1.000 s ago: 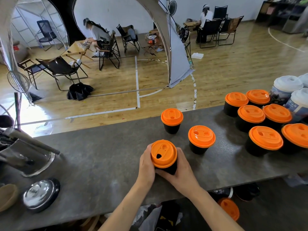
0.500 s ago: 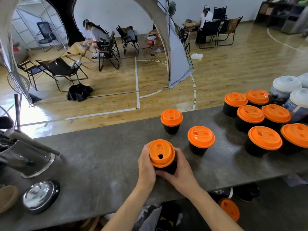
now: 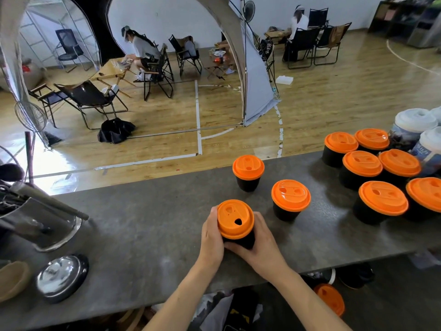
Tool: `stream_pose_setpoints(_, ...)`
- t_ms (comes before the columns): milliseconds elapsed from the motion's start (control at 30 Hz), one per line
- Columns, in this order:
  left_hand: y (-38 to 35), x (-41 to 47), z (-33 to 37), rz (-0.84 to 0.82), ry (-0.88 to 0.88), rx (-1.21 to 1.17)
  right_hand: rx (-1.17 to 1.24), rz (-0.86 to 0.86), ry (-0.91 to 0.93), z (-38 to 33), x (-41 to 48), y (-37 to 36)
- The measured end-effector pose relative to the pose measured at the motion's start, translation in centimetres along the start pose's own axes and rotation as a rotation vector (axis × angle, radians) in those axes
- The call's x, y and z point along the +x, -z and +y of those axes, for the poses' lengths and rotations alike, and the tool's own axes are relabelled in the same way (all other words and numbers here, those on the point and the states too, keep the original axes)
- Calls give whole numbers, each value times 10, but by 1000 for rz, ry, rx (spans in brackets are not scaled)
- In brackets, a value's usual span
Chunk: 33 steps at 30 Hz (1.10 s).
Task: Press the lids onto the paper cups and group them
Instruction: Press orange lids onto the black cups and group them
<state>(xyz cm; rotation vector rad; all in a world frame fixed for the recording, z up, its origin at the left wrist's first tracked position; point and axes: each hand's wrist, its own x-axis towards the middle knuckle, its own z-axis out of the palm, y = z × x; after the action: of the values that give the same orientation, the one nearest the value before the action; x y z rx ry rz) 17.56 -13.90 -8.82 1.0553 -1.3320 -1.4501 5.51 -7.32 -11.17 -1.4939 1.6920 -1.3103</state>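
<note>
Paper cup [image 3: 241, 242], black with an orange lid [image 3: 235, 218] on its rim, stands on the grey counter [image 3: 143, 235], clasped between both hands. The left hand [image 3: 211, 237] wraps its left side with the fingers curled round the wall. The right hand [image 3: 262, 247] grips the lower right side the same way. The lid looks seated, though the pictures cannot show whether it has snapped down all the way round.

Just beyond the right hand stands a second lidded cup [image 3: 290, 199], and further out from the fingertips a third [image 3: 248, 173]. Both stand apart from each other and from the rest. Well off to the right of the right hand, a cluster of lidded cups [image 3: 362, 168] stands packed close together, beside two white-capped tubs [image 3: 415, 125].

By my reading the lidding is nearly done: every cup in view wears a lid. The grouping remains for the held cup and the two loose ones. A spare orange lid [image 3: 330, 298] lies below the counter edge, under the right forearm.

Each cup is covered, so its contents are hidden. Far to the left of the left hand, a metal vessel [image 3: 35, 223] holds dark-handled tools, too blurred to name, with a shiny round cover [image 3: 62, 275] lying near it.
</note>
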Motion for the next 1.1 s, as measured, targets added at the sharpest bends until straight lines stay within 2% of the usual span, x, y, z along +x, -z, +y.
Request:
stream_pose_setpoints(200,4,15,13,-140,73,-8,35,-6,-18,2,2,1)
stream_pose_setpoints(467,-7,0,4,14,-6,6,30,12,-35,-2,-2,-1)
stream_pose_setpoints(700,6,22,15,-187,65,30,42,-33,-42,1,-1,2)
stream_pose_setpoints(967,-1,8,2,3,-23,1,33,25,-43,1,-1,-2)
stream_pose_setpoints(1100,6,20,7,-81,41,-2,31,16,-43,2,1,0)
